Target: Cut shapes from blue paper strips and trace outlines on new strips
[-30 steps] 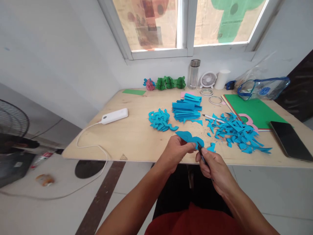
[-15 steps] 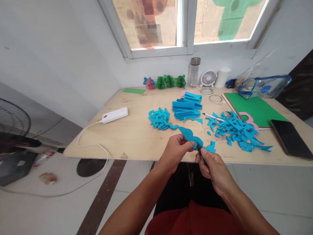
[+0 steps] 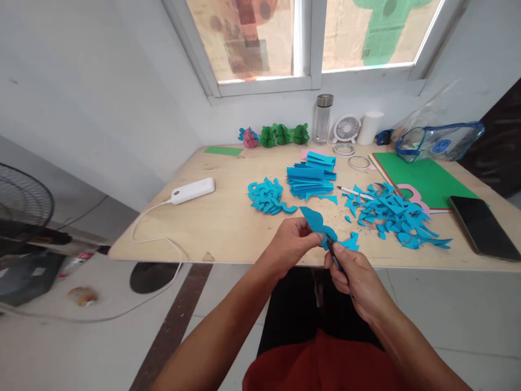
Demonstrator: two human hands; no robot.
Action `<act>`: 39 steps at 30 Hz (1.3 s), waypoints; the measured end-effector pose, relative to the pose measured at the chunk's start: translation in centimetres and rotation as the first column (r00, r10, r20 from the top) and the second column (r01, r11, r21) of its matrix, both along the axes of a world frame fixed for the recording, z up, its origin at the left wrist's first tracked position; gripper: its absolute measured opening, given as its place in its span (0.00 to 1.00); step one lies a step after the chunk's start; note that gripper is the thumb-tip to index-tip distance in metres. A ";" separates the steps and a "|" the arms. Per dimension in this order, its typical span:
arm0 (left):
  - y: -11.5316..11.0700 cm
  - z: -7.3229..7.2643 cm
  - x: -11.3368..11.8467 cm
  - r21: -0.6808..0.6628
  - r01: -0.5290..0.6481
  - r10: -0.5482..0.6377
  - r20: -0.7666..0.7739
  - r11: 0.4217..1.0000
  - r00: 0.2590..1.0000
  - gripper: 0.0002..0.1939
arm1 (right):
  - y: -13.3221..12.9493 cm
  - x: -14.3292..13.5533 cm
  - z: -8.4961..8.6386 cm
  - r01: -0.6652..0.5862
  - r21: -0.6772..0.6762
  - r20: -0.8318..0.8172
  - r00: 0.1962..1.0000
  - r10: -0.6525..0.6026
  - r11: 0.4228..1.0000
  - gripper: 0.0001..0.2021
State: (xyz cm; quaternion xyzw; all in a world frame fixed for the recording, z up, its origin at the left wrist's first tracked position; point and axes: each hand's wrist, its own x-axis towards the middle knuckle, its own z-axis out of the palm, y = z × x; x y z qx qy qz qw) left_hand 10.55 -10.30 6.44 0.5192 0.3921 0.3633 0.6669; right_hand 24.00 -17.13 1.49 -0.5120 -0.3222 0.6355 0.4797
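My left hand point(image 3: 290, 242) pinches a blue paper piece point(image 3: 316, 221) with curved edges, held just above the front edge of the wooden table point(image 3: 228, 217). My right hand point(image 3: 355, 277) grips a small dark cutting tool point(image 3: 332, 256), most of it hidden in my fingers, with its tip at the paper's lower right end. On the table beyond lie a pile of curled blue cut-outs point(image 3: 267, 196), a stack of folded blue strips point(image 3: 311, 177) and a spread of blue scraps point(image 3: 394, 213).
A white power bank point(image 3: 192, 190) with its cable lies at the left. A phone point(image 3: 482, 227), green sheets point(image 3: 423, 180), a pen point(image 3: 351, 193), tape rings point(image 3: 358, 162), a bottle point(image 3: 323, 119), a small fan point(image 3: 346, 129) and a clear pouch point(image 3: 439, 142) sit right and back. A floor fan point(image 3: 22, 206) stands left.
The blue piece has turned slightly in my left hand and the tool has worked along its edge. The view has shifted a little; both hands stay at the table's front edge.
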 end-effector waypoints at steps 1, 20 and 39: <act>0.1 0.0 -0.1 0.000 0.006 -0.006 0.000 1.000 1.000 0.05 | 0.0 0.0 0.0 -0.003 -0.001 -0.002 1.000 0.003 1.000 0.26; -0.3 -1.5 -0.1 -0.057 -0.053 0.052 -0.011 0.997 0.999 0.09 | 0.0 -0.4 -0.3 0.007 -0.012 -0.033 0.999 -0.008 1.000 0.25; -2.8 -2.6 1.0 -0.136 -0.154 0.175 0.164 0.979 0.971 0.13 | -0.2 -1.0 -1.2 0.063 -0.004 -0.096 0.993 -0.063 0.998 0.23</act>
